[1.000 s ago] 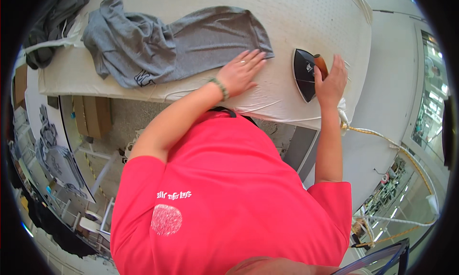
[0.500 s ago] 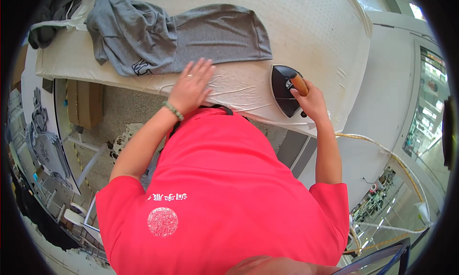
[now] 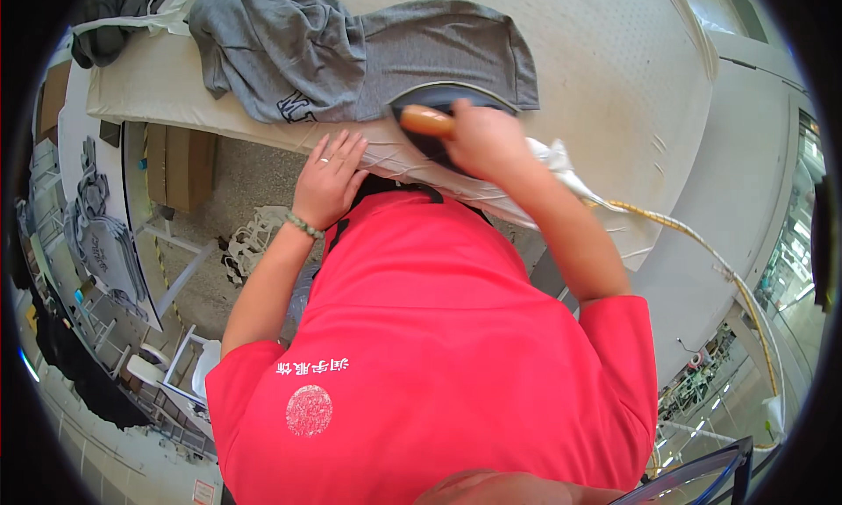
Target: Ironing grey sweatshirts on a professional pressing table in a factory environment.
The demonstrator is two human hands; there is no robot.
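Note:
A grey garment [image 3: 368, 57] lies partly bunched, partly flat on a white padded ironing table [image 3: 605, 93]. My right hand [image 3: 487, 136] grips the brown wooden handle of a dark iron [image 3: 430, 119], which rests at the garment's near hem. My left hand [image 3: 329, 176] lies with fingers spread at the table's near edge, just below the garment and left of the iron; it wears a ring and a bead bracelet. I wear a red shirt.
A yellow-and-white cord [image 3: 702, 250] runs from the iron off to the right. A darker heap of cloth [image 3: 114, 18] sits at the table's far left end. Cardboard boxes [image 3: 180, 163] and racks stand on the floor to the left.
My right hand has slid the iron leftward from the bare table onto the garment's hem. My left hand has drawn back off the garment to the table's edge.

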